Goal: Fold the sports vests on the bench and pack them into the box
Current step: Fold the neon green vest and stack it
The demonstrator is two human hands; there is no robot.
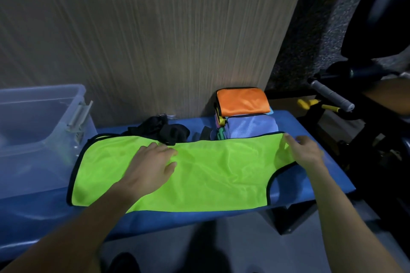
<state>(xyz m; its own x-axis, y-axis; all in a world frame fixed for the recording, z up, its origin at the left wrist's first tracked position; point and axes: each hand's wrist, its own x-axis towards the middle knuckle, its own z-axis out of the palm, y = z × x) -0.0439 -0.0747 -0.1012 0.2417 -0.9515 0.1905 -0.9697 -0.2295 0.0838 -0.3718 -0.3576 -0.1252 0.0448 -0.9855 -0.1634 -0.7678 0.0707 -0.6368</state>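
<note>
Folding: halve the green vest (199,173) evenly, edges matched.
Left hand (153,162): flat, pressing cloth.
Right hand (307,150): fingers holding vest's edge.

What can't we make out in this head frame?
- Clear box: cut off by the left edge; its contents blur behind cloudy plastic.
- Folded stack under the orange vest: count unreadable, layers overlap.
- Black cloth: dark, bunched, partly behind the green vest.
- Right hand: whether it pinches the green vest's edge is blurred.
- Left hand hides the fabric beneath.
</note>
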